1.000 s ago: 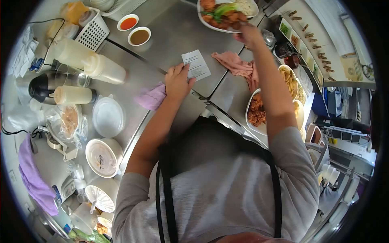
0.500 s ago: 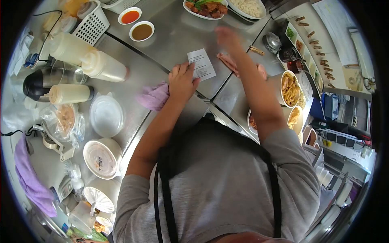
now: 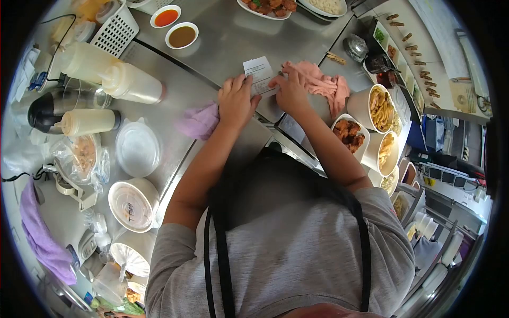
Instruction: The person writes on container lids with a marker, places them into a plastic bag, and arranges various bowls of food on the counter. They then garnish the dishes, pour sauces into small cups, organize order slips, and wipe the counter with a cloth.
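A printed paper slip [image 3: 259,74] lies on the steel counter [image 3: 222,42] between my two hands. My left hand [image 3: 235,103] is at its left edge, fingers bent and pressed together, thumb by the lower edge. My right hand [image 3: 291,95] touches the slip's right side with fingertips, its fingers apart and holding nothing. Just beyond my right hand is a crumpled pink cloth [image 3: 323,85]. A purple cloth [image 3: 199,122] lies against the left side of my left wrist. Whether my left fingers pinch the paper is hard to make out.
Two sauce bowls [image 3: 182,35] and a plate of meat [image 3: 270,7] are at the top. Squeeze bottles [image 3: 132,84] and a lidded tub [image 3: 133,205] stand left. To the right are noodle tubs [image 3: 379,110], a bowl of fried pieces [image 3: 350,135] and a condiment rack [image 3: 395,53].
My right hand has come down from near the meat plate to the slip's right side. The pink cloth and fried pieces, partly hidden by my arm before, now show.
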`<state>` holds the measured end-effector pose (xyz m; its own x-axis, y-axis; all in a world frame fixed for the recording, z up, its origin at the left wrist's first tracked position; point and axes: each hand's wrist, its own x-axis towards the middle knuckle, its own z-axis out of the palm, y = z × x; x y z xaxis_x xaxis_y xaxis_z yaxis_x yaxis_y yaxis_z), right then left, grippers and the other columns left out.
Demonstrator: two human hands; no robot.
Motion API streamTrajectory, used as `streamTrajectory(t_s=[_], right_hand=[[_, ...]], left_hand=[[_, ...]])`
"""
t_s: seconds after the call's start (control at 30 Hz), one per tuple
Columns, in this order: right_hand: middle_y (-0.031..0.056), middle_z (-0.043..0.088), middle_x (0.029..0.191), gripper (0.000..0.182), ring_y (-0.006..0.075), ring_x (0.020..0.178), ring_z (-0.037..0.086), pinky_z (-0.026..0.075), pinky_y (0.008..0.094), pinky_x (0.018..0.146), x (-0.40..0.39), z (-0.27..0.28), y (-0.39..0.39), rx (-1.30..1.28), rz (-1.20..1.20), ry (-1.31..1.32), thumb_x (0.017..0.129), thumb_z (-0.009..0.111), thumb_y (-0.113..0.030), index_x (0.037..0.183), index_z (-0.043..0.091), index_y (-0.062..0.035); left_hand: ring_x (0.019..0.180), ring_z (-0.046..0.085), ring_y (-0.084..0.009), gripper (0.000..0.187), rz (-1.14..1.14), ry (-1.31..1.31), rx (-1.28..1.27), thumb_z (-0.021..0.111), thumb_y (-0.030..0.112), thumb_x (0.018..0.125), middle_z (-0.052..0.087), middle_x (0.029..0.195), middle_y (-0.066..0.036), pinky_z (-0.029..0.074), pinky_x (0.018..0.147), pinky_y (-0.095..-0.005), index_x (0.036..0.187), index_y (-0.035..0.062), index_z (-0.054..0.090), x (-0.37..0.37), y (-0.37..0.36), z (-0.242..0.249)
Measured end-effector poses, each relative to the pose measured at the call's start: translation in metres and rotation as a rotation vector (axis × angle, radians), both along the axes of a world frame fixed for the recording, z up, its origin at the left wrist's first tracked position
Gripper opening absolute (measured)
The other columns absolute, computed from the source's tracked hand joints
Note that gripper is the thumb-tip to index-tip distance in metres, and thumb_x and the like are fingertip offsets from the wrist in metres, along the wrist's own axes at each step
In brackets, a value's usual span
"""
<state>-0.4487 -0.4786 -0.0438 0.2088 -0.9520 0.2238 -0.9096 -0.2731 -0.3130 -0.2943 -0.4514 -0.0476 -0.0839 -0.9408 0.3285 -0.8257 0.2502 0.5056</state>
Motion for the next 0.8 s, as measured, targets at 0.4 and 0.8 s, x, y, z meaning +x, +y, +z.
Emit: streamTrajectory(t_s=[0.4,0.8], right_hand=[[0.0057,0.043,0.107,0.014,0.0294,0.107,0.033,0.024,0.046,0.087,0.006,-0.005,-0.001,0.042,-0.034,0.039,0.065,0.052,-0.011,0.07,0.06,-0.0213],[0.0075,0.044,0.106,0.017,0.0308,0.102,0.039,0.03,0.0466,0.085,-0.032,0.033,-0.018,-0.065,-0.084,0.378,0.07,0.052,-0.018,0.085,0.06,-0.0206]], left_hand=[[0.096,0.042,-0.0241,0.05,0.001,-0.027,0.032,0.068,0.022,0.058,0.046,0.106,-0.004,0.036,0.075,-0.0363,0.103,0.0073,0.052,-0.001,-0.001,0.002],[0.098,0.04,-0.0264,0.047,-0.025,-0.05,0.097,0.065,0.021,0.061,0.045,0.107,-0.007,0.036,0.076,-0.0384,0.104,0.0077,0.051,-0.002,-0.001,0.003]])
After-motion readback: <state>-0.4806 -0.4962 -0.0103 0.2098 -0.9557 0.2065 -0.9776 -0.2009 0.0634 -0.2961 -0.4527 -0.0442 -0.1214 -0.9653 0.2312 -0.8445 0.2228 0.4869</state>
